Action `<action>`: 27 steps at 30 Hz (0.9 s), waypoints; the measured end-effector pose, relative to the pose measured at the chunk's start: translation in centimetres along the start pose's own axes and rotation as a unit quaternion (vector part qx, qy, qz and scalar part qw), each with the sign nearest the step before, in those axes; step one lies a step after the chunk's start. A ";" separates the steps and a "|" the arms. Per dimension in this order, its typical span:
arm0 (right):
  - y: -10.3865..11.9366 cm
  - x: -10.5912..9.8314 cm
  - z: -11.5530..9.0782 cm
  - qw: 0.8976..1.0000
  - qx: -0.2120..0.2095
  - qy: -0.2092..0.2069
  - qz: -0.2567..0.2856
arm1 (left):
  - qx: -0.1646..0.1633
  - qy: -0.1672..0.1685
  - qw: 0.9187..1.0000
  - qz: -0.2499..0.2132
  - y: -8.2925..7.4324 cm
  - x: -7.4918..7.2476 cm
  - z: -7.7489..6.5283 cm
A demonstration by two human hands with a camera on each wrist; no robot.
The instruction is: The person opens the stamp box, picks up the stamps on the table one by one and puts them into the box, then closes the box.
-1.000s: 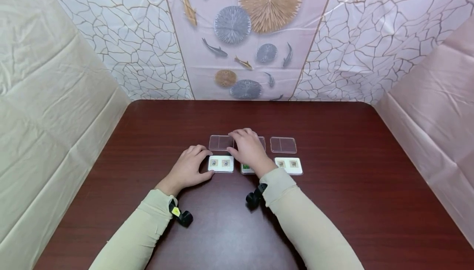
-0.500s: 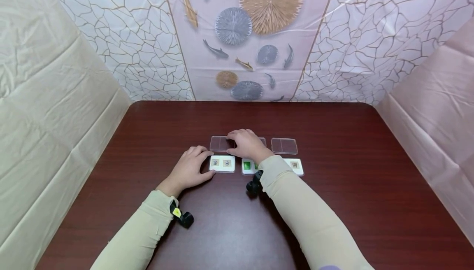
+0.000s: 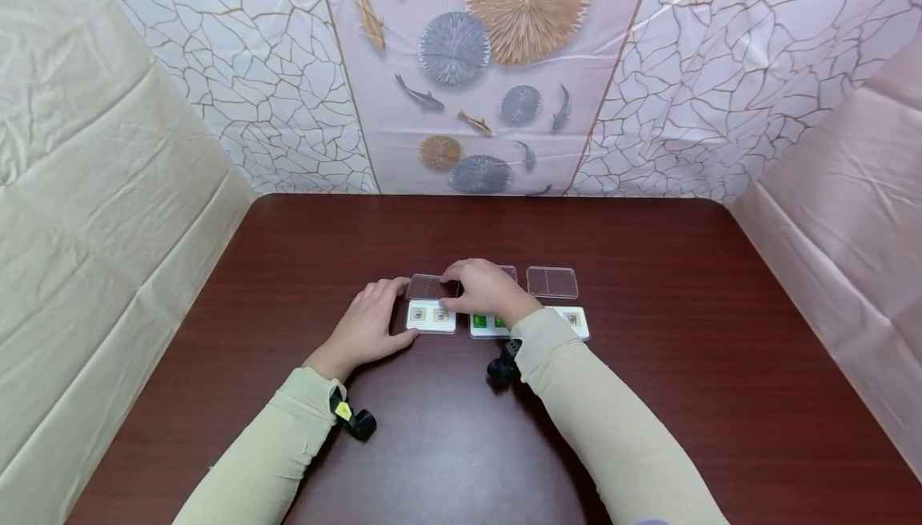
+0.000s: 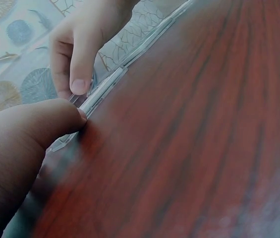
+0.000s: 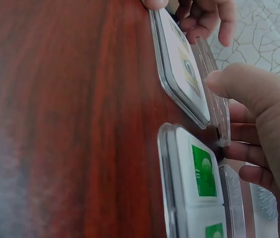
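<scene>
A flat case (image 3: 430,326) with a white insert and two small beige pictures lies in front of the left hand (image 3: 366,323). That hand holds it at the left end, thumb (image 4: 73,116) against the near corner and fingers by the far side. Just behind the case, a clear plastic lid (image 3: 426,288) with a centre divider stands tilted up. The right hand (image 3: 488,291) grips this lid, its thumb (image 5: 224,83) in front and fingers behind. In the right wrist view the lid (image 5: 218,99) leans beside the case's far edge.
A second case (image 3: 481,332) with green pictures lies to the right, partly under the right hand; its clear lid (image 3: 508,272) is behind. Farther right are a third case (image 3: 579,326) and another lid (image 3: 551,282). The dark red wooden table (image 3: 432,445) meets patterned cloth at the back.
The right hand has drawn the left lid toward the near case and tilted it. The left fingers have straightened a little toward the lid's left end.
</scene>
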State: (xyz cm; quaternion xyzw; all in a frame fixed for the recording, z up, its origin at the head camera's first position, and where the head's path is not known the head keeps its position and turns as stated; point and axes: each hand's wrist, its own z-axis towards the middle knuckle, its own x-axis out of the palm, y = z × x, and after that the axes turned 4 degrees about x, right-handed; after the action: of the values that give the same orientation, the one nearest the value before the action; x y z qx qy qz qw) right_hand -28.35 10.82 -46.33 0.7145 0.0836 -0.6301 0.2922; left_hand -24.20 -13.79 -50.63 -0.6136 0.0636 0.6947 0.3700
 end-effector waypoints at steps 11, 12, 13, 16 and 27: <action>0.3 0.1 -1.3 0.997 -0.070 -0.018 0.001 | -0.001 0.014 1.000 0.024 0.1 0.1 0.0; 0.3 0.1 -1.4 0.997 -0.074 -0.019 0.001 | 0.000 0.013 1.000 0.024 0.1 0.1 0.0; 0.3 0.1 -1.5 0.997 -0.076 -0.019 0.002 | 0.001 0.012 1.000 0.024 0.1 0.1 0.0; 0.3 0.2 -1.7 0.996 -0.083 -0.025 -0.001 | 0.003 0.012 1.000 0.026 0.1 0.1 0.0; 0.2 0.5 -2.5 0.995 -0.091 -0.033 0.002 | 0.006 0.013 0.999 0.032 0.1 0.2 0.0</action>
State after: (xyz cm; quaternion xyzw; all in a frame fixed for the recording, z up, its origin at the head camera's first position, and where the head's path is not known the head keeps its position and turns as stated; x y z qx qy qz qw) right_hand -26.04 11.80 -46.64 0.6638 0.1295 -0.6424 0.3605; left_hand -24.27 -13.78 -50.81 -0.6182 0.0922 0.6974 0.3507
